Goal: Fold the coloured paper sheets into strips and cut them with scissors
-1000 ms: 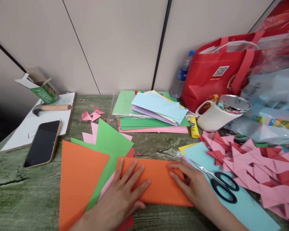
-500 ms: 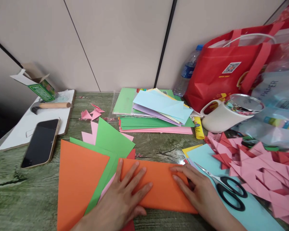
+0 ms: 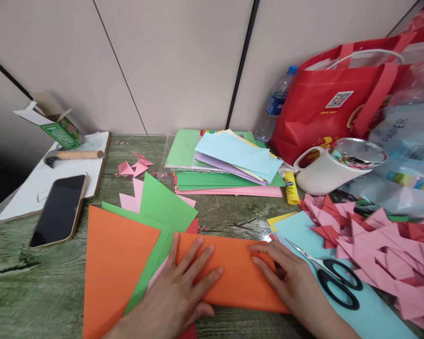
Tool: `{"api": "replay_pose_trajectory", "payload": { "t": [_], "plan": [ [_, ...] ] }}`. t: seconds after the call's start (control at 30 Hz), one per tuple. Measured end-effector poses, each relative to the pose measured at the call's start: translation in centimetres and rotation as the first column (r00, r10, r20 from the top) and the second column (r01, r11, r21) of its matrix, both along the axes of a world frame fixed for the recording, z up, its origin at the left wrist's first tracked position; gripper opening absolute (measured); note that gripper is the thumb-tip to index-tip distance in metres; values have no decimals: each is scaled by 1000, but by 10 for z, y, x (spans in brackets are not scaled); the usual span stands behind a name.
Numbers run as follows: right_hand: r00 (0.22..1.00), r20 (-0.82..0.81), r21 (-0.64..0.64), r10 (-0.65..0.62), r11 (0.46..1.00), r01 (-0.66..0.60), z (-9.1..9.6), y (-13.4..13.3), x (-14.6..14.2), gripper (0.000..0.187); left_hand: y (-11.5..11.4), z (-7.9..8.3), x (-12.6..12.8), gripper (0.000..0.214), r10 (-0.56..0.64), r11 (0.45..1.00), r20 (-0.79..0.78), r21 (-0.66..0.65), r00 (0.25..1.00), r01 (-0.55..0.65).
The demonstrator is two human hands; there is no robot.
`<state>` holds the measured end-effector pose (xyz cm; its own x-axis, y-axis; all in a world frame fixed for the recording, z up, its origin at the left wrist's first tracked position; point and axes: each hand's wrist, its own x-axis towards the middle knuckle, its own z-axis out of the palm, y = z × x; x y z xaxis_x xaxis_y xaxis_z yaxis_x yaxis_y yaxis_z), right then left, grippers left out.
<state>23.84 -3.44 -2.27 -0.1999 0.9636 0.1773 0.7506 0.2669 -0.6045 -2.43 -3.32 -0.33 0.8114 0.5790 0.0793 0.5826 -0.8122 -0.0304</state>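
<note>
Toward the near edge of the worktop, the orange paper looked folded, its crease seemingly unflattened; the left hand lay spread on it, the right hand loosely arched.

Orange rectangle: lower left corner hidden by left hand, right end by right hand. Loose orange sheet cut off at bottom. Glue stick print illegible.
</note>
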Motion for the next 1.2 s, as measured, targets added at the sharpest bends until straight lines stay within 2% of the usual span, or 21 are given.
{"api": "replay_pose_trajectory", "payload": {
  "t": [0.6,0.83,1.0,1.2],
  "plan": [
    [1000,-8,24,-24,999,24,-1,1,0,17,1,-4,-2,63,9,1000,37,-17,999,-9],
    [994,-6,1,-106,994,106,2,-3,1,17,1,-12,-4,58,22,998,58,-67,998,-18],
    [987,47,3,-152,988,152,7,-4,1,22,2,-19,-5,60,20,1000,66,-10,998,-19],
    [978,56,-23,-203,979,204,5,-4,3,25,8,-12,-3,56,-36,995,47,92,998,32]
  ]
}}
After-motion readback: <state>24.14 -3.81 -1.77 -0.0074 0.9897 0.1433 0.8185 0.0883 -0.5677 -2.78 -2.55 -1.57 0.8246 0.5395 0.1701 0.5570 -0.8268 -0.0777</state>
